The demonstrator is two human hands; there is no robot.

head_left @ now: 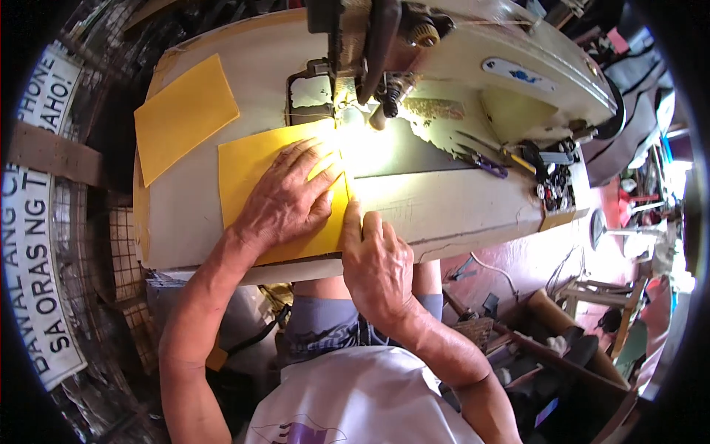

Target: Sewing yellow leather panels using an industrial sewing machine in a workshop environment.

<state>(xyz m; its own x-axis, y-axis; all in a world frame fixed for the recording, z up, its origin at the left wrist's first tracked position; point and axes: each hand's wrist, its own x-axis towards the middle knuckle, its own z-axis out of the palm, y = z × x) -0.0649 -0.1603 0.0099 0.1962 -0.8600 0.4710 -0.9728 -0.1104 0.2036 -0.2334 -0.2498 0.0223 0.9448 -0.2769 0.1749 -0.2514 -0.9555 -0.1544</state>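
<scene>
A yellow sheet (240,177) lies on the sewing machine table, its far right corner under the needle area of the sewing machine (444,66). My left hand (285,192) rests flat on the sheet, fingers stretched toward the needle and the thumb bent in. At the sheet's right edge is my right hand (379,259), index finger extended along the edge and the other fingers curled; its thumb is hidden. The edge seems held between index finger and thumb. Bright lamp glare washes out the needle and the fabric around it.
Another yellow piece (185,118) lies at the table's far left. Scissors (484,164), a yellow-handled tool (520,161) and small bobbin parts (551,189) sit on the right. A wire mesh with a white sign (48,281) stands left; a cluttered wooden box (562,355) is on the floor at right.
</scene>
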